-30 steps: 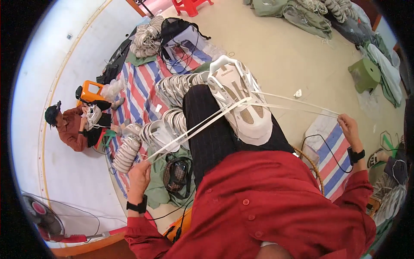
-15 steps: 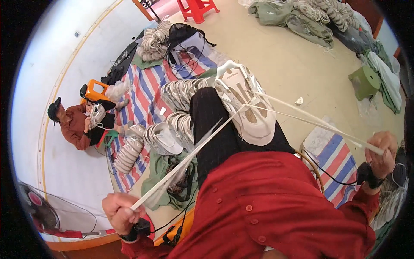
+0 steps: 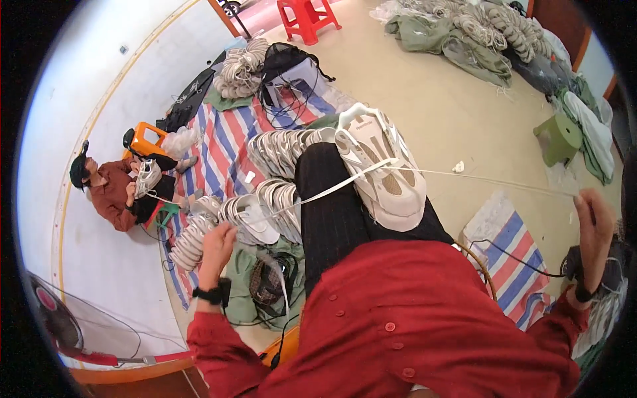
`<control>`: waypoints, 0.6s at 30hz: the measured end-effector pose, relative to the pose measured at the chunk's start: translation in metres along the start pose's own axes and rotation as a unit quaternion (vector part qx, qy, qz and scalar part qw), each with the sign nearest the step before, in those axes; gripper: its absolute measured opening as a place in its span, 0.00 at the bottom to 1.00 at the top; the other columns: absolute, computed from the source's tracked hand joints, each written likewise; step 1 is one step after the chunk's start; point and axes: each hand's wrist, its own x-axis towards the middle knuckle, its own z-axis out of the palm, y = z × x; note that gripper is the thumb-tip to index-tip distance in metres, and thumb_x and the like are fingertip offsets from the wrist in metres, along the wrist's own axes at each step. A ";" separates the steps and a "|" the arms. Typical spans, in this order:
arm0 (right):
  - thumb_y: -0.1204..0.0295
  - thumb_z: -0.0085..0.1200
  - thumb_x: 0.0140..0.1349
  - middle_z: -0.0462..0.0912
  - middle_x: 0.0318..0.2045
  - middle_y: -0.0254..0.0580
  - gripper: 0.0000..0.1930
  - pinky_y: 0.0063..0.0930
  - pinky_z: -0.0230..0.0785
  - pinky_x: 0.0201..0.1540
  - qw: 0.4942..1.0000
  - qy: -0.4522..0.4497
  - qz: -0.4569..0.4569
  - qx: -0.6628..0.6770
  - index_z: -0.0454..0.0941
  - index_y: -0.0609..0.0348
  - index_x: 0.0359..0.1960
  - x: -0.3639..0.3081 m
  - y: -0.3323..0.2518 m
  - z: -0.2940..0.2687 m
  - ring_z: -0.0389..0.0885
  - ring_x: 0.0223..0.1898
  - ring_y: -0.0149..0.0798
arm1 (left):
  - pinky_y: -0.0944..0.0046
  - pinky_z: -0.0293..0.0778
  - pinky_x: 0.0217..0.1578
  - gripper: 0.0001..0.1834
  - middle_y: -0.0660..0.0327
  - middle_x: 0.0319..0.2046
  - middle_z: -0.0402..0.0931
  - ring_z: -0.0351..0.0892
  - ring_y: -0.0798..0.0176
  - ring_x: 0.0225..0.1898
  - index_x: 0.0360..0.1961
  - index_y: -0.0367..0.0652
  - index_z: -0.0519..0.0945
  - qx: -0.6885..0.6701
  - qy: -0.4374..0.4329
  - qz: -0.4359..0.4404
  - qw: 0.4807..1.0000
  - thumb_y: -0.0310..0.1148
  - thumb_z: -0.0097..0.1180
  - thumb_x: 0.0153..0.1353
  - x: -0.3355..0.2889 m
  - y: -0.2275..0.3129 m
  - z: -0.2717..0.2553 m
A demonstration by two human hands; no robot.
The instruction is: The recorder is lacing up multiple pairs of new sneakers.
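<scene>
A white and beige shoe upper [image 3: 388,189] rests across my black-trousered thighs, toe end toward me. White shoelace [image 3: 338,187] crosses at its front lacing and runs out to both sides. My left hand [image 3: 217,251] is closed on the lace at the left, raised over the stacked uppers' near side; a loose lace end dangles by the green cloth, blurred. Far to the right, my right hand [image 3: 595,222] pinches the other stretch of lace, drawn almost level from the shoe upper.
Rows of nested shoe uppers [image 3: 282,149] stand left of my legs on a striped sheet [image 3: 215,142]. Another person [image 3: 113,192] sits at the left, handling a shoe upper. A green stool [image 3: 559,140], a red stool [image 3: 308,21] and bundled uppers lie farther off.
My left hand has risen and moved slightly inward, while my right hand has lifted a little. The lace now looks thinner, and a loose end swings below the left hand.
</scene>
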 end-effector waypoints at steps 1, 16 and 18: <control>0.74 0.54 0.63 0.79 0.29 0.49 0.05 0.33 0.66 0.37 0.999 -0.015 0.018 0.043 0.76 0.65 0.36 0.022 0.003 0.015 0.76 0.30 0.45 | 0.56 0.69 0.25 0.10 0.51 0.20 0.76 0.76 0.48 0.22 0.29 0.39 0.78 0.033 0.025 -0.014 0.999 0.33 0.51 0.62 0.008 -0.001 0.006; 0.69 0.51 0.65 0.77 0.52 0.40 0.19 0.34 0.64 0.59 0.845 -0.260 -0.046 0.465 0.71 0.58 0.57 0.178 -0.110 0.327 0.73 0.55 0.39 | 0.53 0.71 0.53 0.19 0.49 0.46 0.77 0.76 0.46 0.49 0.48 0.41 0.76 -0.123 0.193 0.194 0.954 0.23 0.55 0.52 0.070 0.131 0.123; 0.66 0.47 0.68 0.76 0.52 0.40 0.19 0.31 0.64 0.58 0.832 -0.250 -0.055 0.492 0.71 0.60 0.57 0.177 -0.138 0.351 0.72 0.55 0.36 | 0.53 0.71 0.52 0.20 0.47 0.47 0.76 0.75 0.44 0.50 0.49 0.39 0.75 -0.217 0.127 0.211 0.945 0.24 0.55 0.53 0.084 0.175 0.124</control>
